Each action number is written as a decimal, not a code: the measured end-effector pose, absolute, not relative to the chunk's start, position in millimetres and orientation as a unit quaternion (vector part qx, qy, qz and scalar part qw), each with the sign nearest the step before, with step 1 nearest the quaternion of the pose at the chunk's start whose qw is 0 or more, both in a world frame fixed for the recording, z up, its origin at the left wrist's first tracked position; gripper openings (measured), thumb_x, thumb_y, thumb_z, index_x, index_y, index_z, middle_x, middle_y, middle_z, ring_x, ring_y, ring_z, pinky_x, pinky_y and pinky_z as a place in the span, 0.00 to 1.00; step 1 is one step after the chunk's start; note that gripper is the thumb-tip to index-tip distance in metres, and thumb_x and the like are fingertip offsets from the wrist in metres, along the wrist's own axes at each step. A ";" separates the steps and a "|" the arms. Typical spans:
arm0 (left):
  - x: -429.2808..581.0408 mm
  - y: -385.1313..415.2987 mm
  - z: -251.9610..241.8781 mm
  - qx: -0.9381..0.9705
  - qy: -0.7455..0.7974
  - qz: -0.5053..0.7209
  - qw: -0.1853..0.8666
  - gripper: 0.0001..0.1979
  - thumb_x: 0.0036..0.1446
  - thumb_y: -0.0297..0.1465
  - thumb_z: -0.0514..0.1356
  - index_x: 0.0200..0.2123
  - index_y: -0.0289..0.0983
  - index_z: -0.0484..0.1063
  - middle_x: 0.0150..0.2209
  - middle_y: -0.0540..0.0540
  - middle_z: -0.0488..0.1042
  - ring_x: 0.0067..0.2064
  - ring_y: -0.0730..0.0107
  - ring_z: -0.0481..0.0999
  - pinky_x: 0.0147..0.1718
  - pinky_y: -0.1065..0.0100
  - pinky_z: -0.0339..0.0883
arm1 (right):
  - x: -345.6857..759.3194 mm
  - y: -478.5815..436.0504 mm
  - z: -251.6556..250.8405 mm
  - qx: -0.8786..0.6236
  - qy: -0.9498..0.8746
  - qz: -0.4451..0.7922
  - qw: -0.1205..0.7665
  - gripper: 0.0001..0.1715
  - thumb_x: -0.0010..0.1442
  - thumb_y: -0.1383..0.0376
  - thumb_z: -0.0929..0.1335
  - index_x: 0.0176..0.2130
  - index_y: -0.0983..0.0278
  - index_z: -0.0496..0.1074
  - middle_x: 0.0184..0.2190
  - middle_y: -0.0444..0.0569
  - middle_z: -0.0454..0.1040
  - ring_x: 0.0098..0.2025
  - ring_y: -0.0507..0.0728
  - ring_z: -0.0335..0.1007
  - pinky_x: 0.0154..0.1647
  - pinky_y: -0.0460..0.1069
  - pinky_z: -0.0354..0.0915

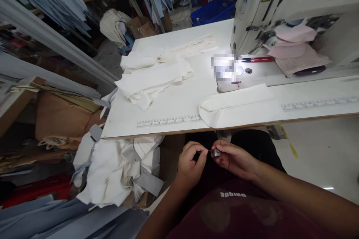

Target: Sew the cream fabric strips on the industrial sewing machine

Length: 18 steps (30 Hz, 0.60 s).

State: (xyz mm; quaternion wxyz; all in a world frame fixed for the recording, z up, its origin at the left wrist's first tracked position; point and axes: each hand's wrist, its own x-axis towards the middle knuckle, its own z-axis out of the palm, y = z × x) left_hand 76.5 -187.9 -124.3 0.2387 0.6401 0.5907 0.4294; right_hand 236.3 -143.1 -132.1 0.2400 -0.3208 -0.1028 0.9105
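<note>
Below the table's front edge, over my lap, my right hand (231, 158) grips a small metal bobbin case (217, 153) between thumb and fingers. Just left of it, my left hand (192, 162) pinches a thin thread (209, 151) that runs to the bobbin case. The two hands are close but apart. On the table above them lies a folded white fabric piece (238, 106), reaching to the front edge. Part of the bobbin case is hidden by my fingers.
A sewing machine (252, 11) stands at the right, with red-handled thread snips (258, 59) and pink fabric (297, 46) on its bed. White fabric strips (157, 80) lie on the table (123, 127). Fabric scraps (114, 171) fill a box at lower left. A blue basket (212, 12) sits behind.
</note>
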 end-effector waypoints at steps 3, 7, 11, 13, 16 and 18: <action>75.7 -187.7 -125.1 0.630 0.597 0.439 0.233 0.06 0.56 0.28 0.56 0.27 0.37 0.68 0.27 0.49 0.70 0.29 0.73 0.70 0.29 0.71 0.66 | 236.1 -143.3 -131.9 -0.324 -0.103 0.909 0.240 0.12 0.44 0.64 0.76 0.29 0.66 0.73 0.23 0.42 0.72 0.24 0.45 0.68 0.25 0.39 0.62; 75.0 -187.1 -127.9 0.630 0.589 0.446 0.239 0.05 0.55 0.27 0.56 0.26 0.37 0.67 0.27 0.49 0.70 0.29 0.73 0.70 0.29 0.71 0.66 | 235.9 -144.0 -131.5 -0.326 -0.100 0.909 0.240 0.12 0.42 0.65 0.76 0.29 0.66 0.73 0.24 0.43 0.74 0.25 0.46 0.68 0.26 0.39 0.62; 74.3 -186.4 -135.3 0.601 0.587 0.465 0.279 0.04 0.55 0.27 0.55 0.33 0.37 0.71 0.32 0.47 0.73 0.34 0.71 0.73 0.34 0.69 0.69 | 235.3 -143.5 -131.8 -0.334 -0.100 0.905 0.243 0.13 0.41 0.68 0.76 0.30 0.65 0.73 0.24 0.44 0.74 0.26 0.46 0.69 0.28 0.39 0.63; 74.1 -186.4 -139.5 0.573 0.586 0.472 0.324 0.08 0.56 0.27 0.55 0.38 0.37 0.71 0.36 0.45 0.74 0.38 0.68 0.74 0.38 0.67 0.69 | 235.0 -143.2 -132.3 -0.344 -0.099 0.901 0.246 0.15 0.41 0.68 0.77 0.32 0.65 0.73 0.24 0.43 0.74 0.26 0.46 0.69 0.28 0.39 0.63; 75.8 -189.4 -140.9 0.539 0.566 0.469 0.411 0.11 0.55 0.29 0.57 0.41 0.37 0.73 0.40 0.42 0.75 0.41 0.66 0.74 0.42 0.63 0.69 | 233.8 -146.5 -130.9 -0.376 -0.099 0.887 0.248 0.19 0.38 0.68 0.78 0.33 0.64 0.73 0.25 0.41 0.73 0.25 0.46 0.68 0.27 0.39 0.64; 79.1 -194.3 -137.4 0.516 0.557 0.468 0.453 0.12 0.52 0.31 0.59 0.41 0.36 0.75 0.41 0.41 0.76 0.43 0.64 0.74 0.45 0.62 0.68 | 232.8 -152.1 -127.6 -0.412 -0.105 0.870 0.251 0.22 0.36 0.67 0.78 0.34 0.63 0.72 0.26 0.40 0.74 0.25 0.46 0.69 0.29 0.39 0.66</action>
